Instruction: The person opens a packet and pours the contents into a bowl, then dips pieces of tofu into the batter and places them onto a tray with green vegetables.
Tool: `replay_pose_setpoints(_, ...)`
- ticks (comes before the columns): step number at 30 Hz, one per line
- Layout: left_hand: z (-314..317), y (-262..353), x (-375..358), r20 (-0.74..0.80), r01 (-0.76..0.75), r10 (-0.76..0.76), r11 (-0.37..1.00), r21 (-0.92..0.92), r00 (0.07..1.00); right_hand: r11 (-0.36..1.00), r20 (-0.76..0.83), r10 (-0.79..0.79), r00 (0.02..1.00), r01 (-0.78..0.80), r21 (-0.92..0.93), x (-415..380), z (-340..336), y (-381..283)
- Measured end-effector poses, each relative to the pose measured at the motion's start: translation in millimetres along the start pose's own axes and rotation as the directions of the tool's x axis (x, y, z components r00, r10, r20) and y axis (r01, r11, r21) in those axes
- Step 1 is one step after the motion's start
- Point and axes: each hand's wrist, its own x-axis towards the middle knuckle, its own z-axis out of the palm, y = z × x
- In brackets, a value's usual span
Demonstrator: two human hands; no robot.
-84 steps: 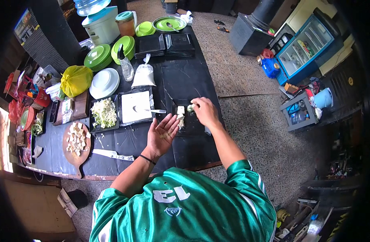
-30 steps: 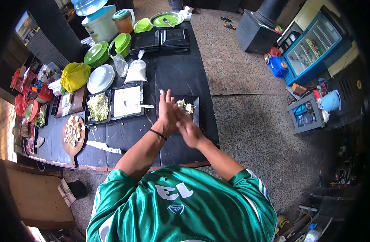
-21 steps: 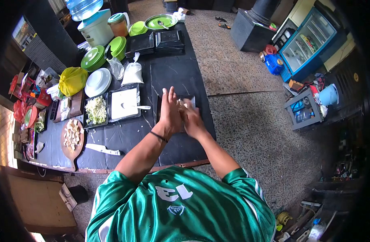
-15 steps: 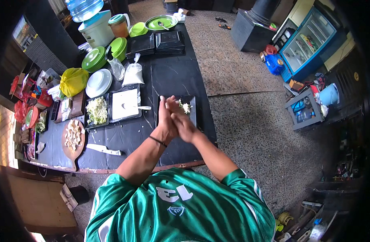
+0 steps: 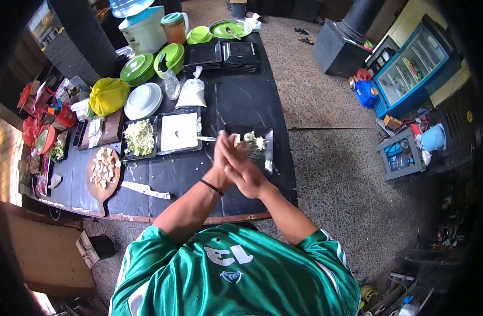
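Observation:
My left hand (image 5: 222, 162) and my right hand (image 5: 248, 177) are pressed palm to palm, the right fingers lying across the left. Whatever lies between the palms, if anything, is hidden. Both hands are over the near left part of a black square plate (image 5: 270, 143). On that plate sit pale, crumbly pieces (image 5: 255, 139), and a small white piece lies by its right edge. Left of my hands, a spoon with a white handle (image 5: 204, 138) rests in a tray of white powder (image 5: 178, 129). Beside it stands a black tray of chopped pale-green vegetable (image 5: 140, 138).
A round wooden board (image 5: 102, 192) with pale cubes and a white knife (image 5: 146, 190) lie near the table's front edge. Farther back are a tied bag of white powder (image 5: 192, 95), a yellow bag (image 5: 109, 96), green plates (image 5: 137, 68) and stacked black plates (image 5: 240, 55).
The view has shifted, so the table things appear farther right. My hands stay pressed together, and the right fingers now lie more across the left hand.

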Motion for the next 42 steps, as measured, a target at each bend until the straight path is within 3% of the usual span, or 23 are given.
replay_pose_setpoints(2,16.2,21.0,-44.9,0.258,0.148,-0.141,0.989,-0.009,0.956,0.983,0.016,0.179,0.984,-0.178,-0.043,-17.3,5.7,60.3)
replay_pose_setpoints(3,17.4,27.4,-58.2,0.320,0.149,-0.129,0.988,-0.040,0.939,0.914,0.228,0.405,0.885,-0.398,-0.081,-14.0,-6.3,84.9)
replay_pose_setpoints(4,13.1,30.3,-60.4,0.346,0.061,-0.049,0.998,-0.024,0.937,0.751,0.009,0.573,0.819,-0.521,-0.405,-9.8,-1.8,83.3)
replay_pose_setpoints(6,-3.6,31.1,-43.4,0.245,-0.173,0.153,0.983,0.062,0.957,0.859,-0.348,0.393,0.851,-0.475,-0.191,-1.8,24.9,44.4)
replay_pose_setpoints(8,-24.8,37.4,-34.0,0.224,-0.062,0.074,0.996,-0.061,0.972,0.993,0.079,0.059,0.995,-0.051,-0.106,16.3,37.2,-33.6)
replay_pose_setpoints(10,-25.6,58.2,-72.2,0.334,0.138,-0.110,0.989,-0.060,0.936,0.982,0.022,0.059,0.998,-0.054,-0.183,13.3,46.7,0.6)
replay_pose_setpoints(11,-36.4,72.3,-84.3,0.491,0.206,-0.143,0.975,-0.078,0.860,0.900,0.027,0.287,0.958,-0.260,-0.351,7.8,44.8,39.8)
replay_pose_setpoints(12,-51.2,77.2,-83.5,0.484,0.157,-0.081,0.981,-0.119,0.872,0.650,-0.083,0.624,0.777,-0.575,-0.497,19.2,45.8,42.8)
replay_pose_setpoints(14,-73.4,98.3,-92.3,0.476,0.009,0.023,0.998,-0.064,0.879,0.707,-0.411,0.489,0.769,-0.626,-0.330,23.2,80.5,5.2)
replay_pose_setpoints(15,-97.3,101.8,-79.2,0.373,-0.006,0.034,0.997,-0.077,0.927,0.798,-0.333,0.306,0.892,-0.431,-0.420,30.4,94.0,-22.4)
replay_pose_setpoints(16,-117.8,104.1,-67.7,0.278,0.024,0.012,0.991,-0.129,0.961,0.948,-0.233,0.250,0.940,-0.287,-0.140,35.3,113.4,-52.7)
replay_pose_setpoints(18,-150.9,117.6,-62.0,0.389,0.123,-0.051,0.979,-0.163,0.920,0.976,0.097,-0.075,0.993,0.093,-0.200,29.0,152.3,-82.5)
replay_pose_setpoints(20,-164.3,140.4,-95.6,0.586,0.188,-0.023,0.957,-0.222,0.810,0.975,0.195,-0.164,0.967,0.189,-0.118,29.8,182.5,-75.4)
replay_pose_setpoints(23,-194.3,179.9,-143.1,0.307,-0.022,0.047,0.996,-0.086,0.951,0.884,0.136,0.110,0.985,-0.034,-0.466,35.4,202.8,-55.5)
replay_pose_setpoints(26,-277.3,197.6,-147.4,0.183,-0.454,0.429,0.882,0.128,0.885,0.899,-0.103,0.271,0.957,-0.290,-0.328,43.1,223.6,-55.4)
replay_pose_setpoints(28,-316.7,220.8,-163.3,0.078,-0.496,0.506,0.782,0.377,0.859,0.896,-0.076,0.256,0.964,-0.266,-0.356,47.8,229.0,-61.8)
replay_pose_setpoints(30,-352.1,231.0,-172.5,0.075,-0.570,0.597,0.712,0.409,0.799,0.936,-0.067,0.260,0.963,-0.269,-0.226,45.3,241.5,-63.6)
replay_pose_setpoints(32,-360.3,242.5,-192.5,-0.040,-0.448,0.556,0.708,0.546,0.830,0.936,-0.100,0.264,0.959,-0.280,-0.215,48.6,252.3,-72.6)
replay_pose_setpoints(36,-355.8,239.6,-205.0,0.136,-0.594,0.670,0.522,0.612,0.729,0.959,-0.122,0.241,0.963,-0.256,-0.124,47.0,266.3,-82.0)
replay_pose_setpoints(38,-377.2,247.5,-203.6,0.184,-0.569,0.613,0.521,0.636,0.768,0.945,-0.036,0.314,0.949,-0.316,-0.085,40.8,270.5,-79.5)
replay_pose_setpoints(40,-368.5,261.0,-203.6,-0.033,-0.275,0.370,0.743,0.610,0.928,0.933,-0.012,0.319,0.948,-0.316,-0.174,43.0,272.3,-77.2)
replay_pose_setpoints(41,-354.6,244.4,-197.7,0.051,-0.597,0.668,0.625,0.502,0.742,0.935,0.044,0.315,0.948,-0.302,-0.188,42.9,272.9,-74.3)
replay_pose_setpoints(42,-354.8,246.6,-197.4,0.049,-0.597,0.668,0.628,0.499,0.743,0.938,0.090,0.307,0.947,-0.286,-0.198,46.2,273.9,-73.9)
